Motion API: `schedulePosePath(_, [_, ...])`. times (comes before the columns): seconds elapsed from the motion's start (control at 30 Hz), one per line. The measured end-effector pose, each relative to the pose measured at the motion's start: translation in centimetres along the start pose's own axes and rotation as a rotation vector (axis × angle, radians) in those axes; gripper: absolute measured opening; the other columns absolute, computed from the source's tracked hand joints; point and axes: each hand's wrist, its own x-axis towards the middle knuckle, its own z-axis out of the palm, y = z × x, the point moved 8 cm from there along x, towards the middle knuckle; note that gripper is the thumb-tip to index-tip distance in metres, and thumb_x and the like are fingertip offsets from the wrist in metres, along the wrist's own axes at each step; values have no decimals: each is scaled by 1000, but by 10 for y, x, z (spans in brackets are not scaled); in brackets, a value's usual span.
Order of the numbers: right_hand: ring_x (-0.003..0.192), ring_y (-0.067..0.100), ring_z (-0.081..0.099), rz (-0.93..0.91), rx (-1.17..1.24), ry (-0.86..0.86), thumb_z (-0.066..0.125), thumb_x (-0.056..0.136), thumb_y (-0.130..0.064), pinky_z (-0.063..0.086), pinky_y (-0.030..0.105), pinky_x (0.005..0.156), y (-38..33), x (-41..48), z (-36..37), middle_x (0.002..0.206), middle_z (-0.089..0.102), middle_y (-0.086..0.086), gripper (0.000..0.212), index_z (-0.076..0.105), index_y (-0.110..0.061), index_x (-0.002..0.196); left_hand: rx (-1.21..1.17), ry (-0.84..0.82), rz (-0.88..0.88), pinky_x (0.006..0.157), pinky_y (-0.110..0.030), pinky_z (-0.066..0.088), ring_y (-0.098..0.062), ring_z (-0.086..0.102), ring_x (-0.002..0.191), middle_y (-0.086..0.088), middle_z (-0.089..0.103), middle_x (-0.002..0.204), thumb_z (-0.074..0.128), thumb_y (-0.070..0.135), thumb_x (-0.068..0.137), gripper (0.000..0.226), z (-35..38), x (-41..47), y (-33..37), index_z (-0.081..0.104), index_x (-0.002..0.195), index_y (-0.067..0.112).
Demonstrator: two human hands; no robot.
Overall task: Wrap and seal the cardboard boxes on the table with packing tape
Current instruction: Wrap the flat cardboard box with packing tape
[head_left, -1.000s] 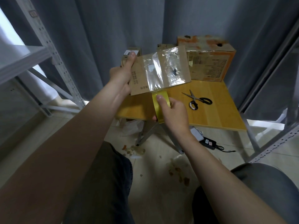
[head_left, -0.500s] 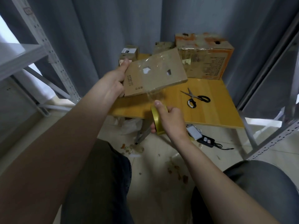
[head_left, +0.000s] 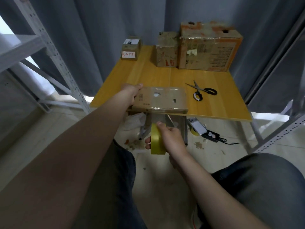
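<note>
Left hand (head_left: 132, 95): fingers hidden under flat box (head_left: 160, 100), only thumb on top shows. Right hand (head_left: 171, 138) covers right face and core of tape roll (head_left: 156, 142). Print on flat box and large box (head_left: 209, 47) too small to read. Yellow roll (head_left: 194, 132) on floor mostly hidden behind phone (head_left: 198, 126). Rack (head_left: 54, 52) cut off at left edge.

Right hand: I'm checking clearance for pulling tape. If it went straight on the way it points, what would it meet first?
Probably the near edge of the flat cardboard box at the table edge; the right hand, gripping the tape roll, may sit lower, so depth is uncertain.
</note>
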Motion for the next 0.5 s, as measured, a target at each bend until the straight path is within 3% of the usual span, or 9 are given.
schedulePosePath(0.1, [96,44,74,3,43,-8,57,103,-46,55,57,100,-3,2,3,99,77,25,47,64,-2,116,238,146,216,84,-39,56,-29,67,101,-10,71,112,76,28,95,24,-8,-6,20,69,111,11])
schedulePosePath(0.2, [90,39,77,10,88,-51,55,105,-41,60,53,95,-2,4,6,90,79,20,41,64,-3,117,481,199,395,99,-37,51,-27,61,119,-7,64,131,72,25,95,36,-6,-27,32,64,130,19])
schedulePosePath(0.27, [86,39,78,11,124,-71,54,106,-37,63,48,86,-2,4,6,88,79,21,38,65,-2,116,489,258,488,101,-40,49,-25,59,119,-3,63,128,66,24,96,31,-10,-51,36,62,126,23])
schedulePosePath(0.33, [86,40,77,14,142,-81,53,107,-35,63,48,84,-1,4,6,89,79,21,35,66,-3,114,377,290,556,81,-36,49,-20,61,100,4,64,105,61,22,94,16,-18,-80,30,58,109,26])
schedulePosePath(0.4, [89,41,77,25,143,-88,52,107,-34,63,50,87,-1,3,5,90,79,22,34,67,-4,111,263,238,530,62,-29,40,-12,55,79,7,56,88,60,21,93,15,-17,-105,4,47,93,28])
schedulePosePath(0.47, [90,40,77,39,146,-88,53,107,-35,62,51,89,-2,2,5,91,79,21,33,68,-6,107,188,147,423,56,-24,41,-9,54,75,6,55,86,62,23,94,16,-9,-122,-37,47,90,24])
schedulePosePath(0.5, [91,40,77,46,144,-76,55,106,-37,62,51,90,-2,2,5,93,79,19,32,67,-8,105,145,89,346,61,-23,47,-13,58,80,4,58,90,64,25,94,13,-2,-126,-58,52,94,21])
